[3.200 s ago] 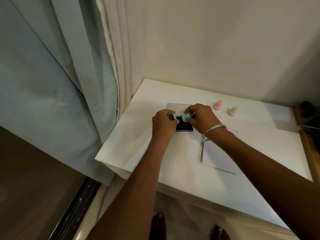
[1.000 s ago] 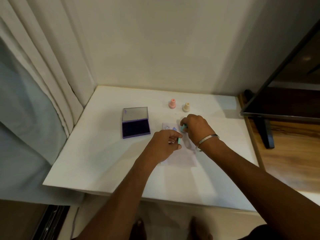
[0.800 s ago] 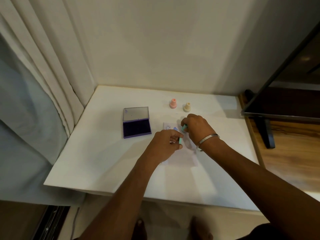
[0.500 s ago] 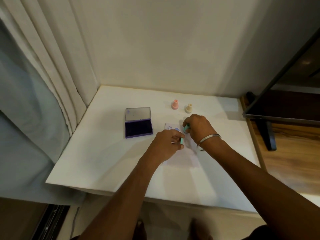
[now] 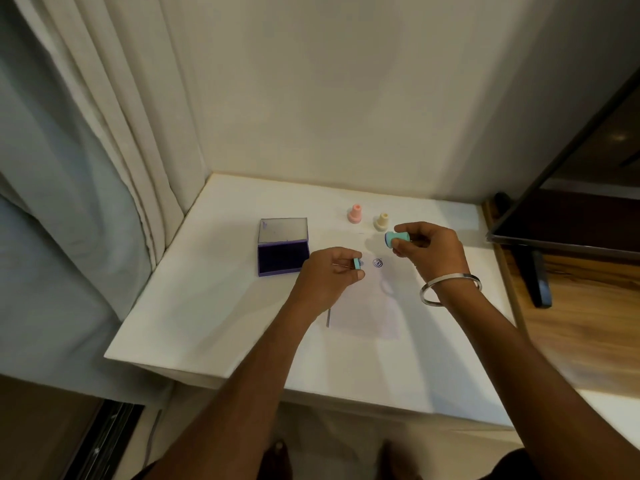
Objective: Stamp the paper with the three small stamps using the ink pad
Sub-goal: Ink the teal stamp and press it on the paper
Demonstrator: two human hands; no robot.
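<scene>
My right hand (image 5: 429,252) holds a teal stamp (image 5: 394,239) sideways, lifted above the white paper (image 5: 363,306). My left hand (image 5: 329,277) pinches a small teal cap (image 5: 356,264) near the paper's top left corner. A round blue print (image 5: 378,262) shows on the paper between my hands, and part of another print peeks out beside the cap. The purple ink pad (image 5: 282,254) lies open to the left, its lid up. A pink stamp (image 5: 354,213) and a cream stamp (image 5: 382,222) stand upright behind the paper.
All of it rests on a white table (image 5: 207,317) set in a corner. Curtains (image 5: 86,150) hang on the left. A dark screen on a stand (image 5: 561,209) over a wooden surface borders the right edge. My feet show below the front edge.
My right hand has lifted the teal stamp off the paper and turned it sideways, leaving a round blue print. My left hand has barely moved, still holding the cap.
</scene>
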